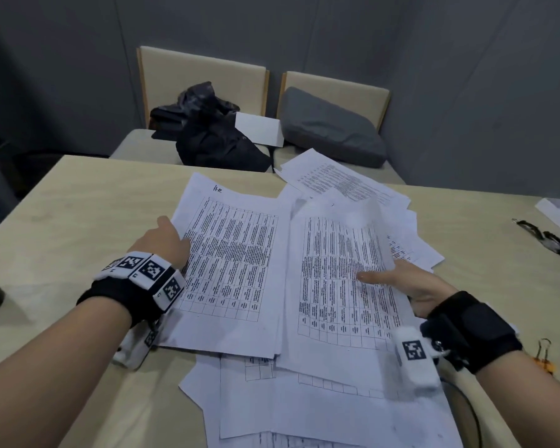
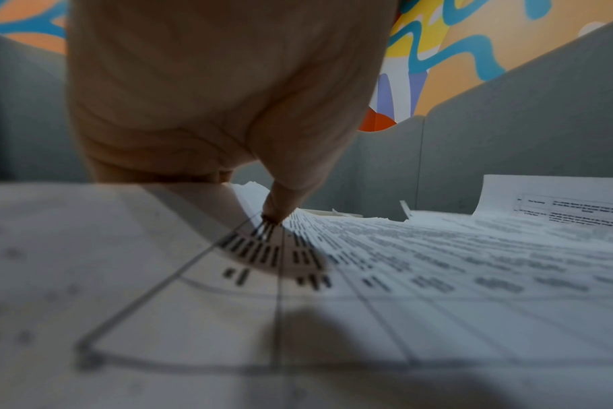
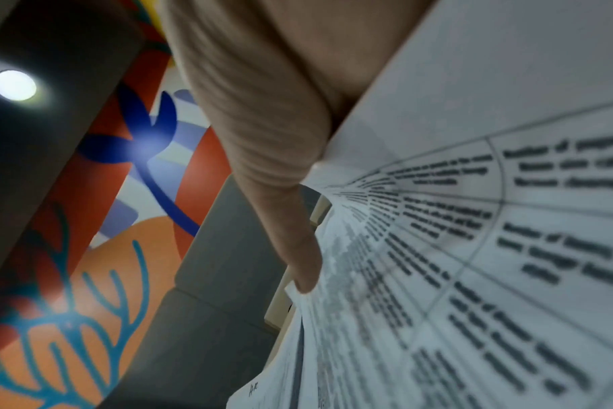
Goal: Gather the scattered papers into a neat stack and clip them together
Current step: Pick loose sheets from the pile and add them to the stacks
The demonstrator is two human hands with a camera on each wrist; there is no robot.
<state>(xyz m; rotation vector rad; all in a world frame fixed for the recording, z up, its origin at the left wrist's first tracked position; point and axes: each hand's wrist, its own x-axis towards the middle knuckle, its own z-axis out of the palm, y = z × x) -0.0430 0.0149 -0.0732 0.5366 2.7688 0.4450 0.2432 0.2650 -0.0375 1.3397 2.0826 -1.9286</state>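
Handwritten note (image 1: 218, 189): in pen on the top margin of the left sheet (image 1: 233, 253); it reads roughly "H-R", though the letters are uncertain.
Left sheet table: rows of small print, too blurred to read.
Right sheet (image 1: 337, 270) table: unreadable in the head view; in the right wrist view several cells seem to begin "Number of", and the rest is smeared.
Wrist markers (image 1: 151, 270): black-and-white square codes on both wrist bands, with no legible letters.

papers (image 1: 233, 253): white, table-printed, overlapping askew on the surface (image 1: 94, 205) | right sheet (image 1: 337, 270): raised, curled | binder clip (image 1: 545, 360): orange, right of papers, apart
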